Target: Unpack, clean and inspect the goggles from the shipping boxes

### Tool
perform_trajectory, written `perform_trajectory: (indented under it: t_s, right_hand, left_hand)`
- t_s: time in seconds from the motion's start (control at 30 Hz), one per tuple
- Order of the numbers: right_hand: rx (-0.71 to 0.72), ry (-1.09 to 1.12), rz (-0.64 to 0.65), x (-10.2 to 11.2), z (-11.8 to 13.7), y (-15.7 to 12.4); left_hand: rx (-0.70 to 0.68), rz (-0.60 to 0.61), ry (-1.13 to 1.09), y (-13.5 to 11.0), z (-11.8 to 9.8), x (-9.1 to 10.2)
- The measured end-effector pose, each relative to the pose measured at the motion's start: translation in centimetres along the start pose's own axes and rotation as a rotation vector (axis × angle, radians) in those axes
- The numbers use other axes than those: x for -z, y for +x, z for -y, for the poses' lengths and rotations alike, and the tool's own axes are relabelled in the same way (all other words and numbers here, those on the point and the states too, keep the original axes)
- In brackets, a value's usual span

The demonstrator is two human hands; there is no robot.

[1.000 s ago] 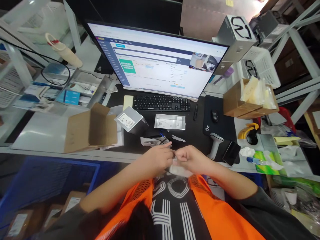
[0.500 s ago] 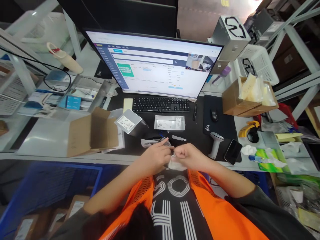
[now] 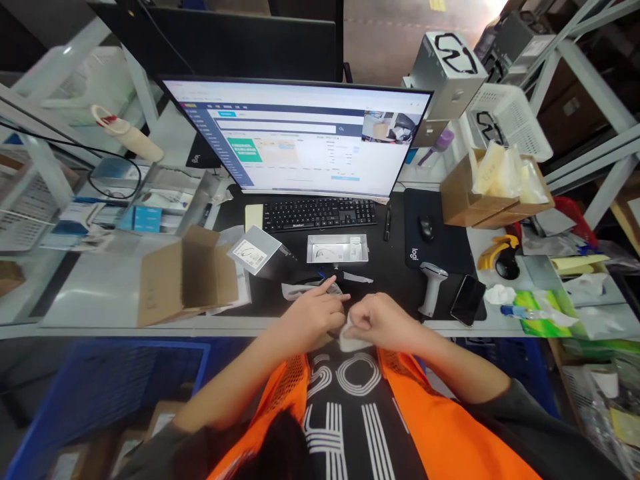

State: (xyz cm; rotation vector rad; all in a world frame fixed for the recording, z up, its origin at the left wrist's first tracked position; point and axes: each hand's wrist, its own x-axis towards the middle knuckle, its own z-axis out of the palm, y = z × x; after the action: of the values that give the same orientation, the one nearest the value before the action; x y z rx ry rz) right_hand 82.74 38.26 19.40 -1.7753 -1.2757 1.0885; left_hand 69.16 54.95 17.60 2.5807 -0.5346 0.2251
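My left hand is at the desk's front edge, index finger stretched forward, the other fingers curled in. What its thumb side grips is hidden. Close beside it, my right hand is closed in a fist around a crumpled white cloth, which hangs out below. Just beyond my fingers lie a clear plastic bag and a thin strip of plastic. Behind them stands a lidless white box with a printed label. Its grey lid rests to the left.
A keyboard and monitor are at the back. To the left is an open cardboard box. On the right are a mouse, a barcode scanner, a phone and a tape dispenser.
The camera view has tilted slightly, so the desk sits a little lower. Both hands stay together at the desk edge; the white cloth shows a little more below my right fist.
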Motion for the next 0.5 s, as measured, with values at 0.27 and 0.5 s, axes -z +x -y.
perform_trajectory:
  t_s: [0.27, 0.5]
  right_hand:
    - [0.121, 0.176, 0.240, 3.9, -1.6, -1.6]
    - [0.008, 0.079, 0.048, 0.1, -0.1, 0.1]
  left_hand:
    - [0.012, -0.006, -0.154, 0.2, -1.1, 1.6]
    - [0.008, 0.058, -0.063, 0.2, -0.2, 0.9]
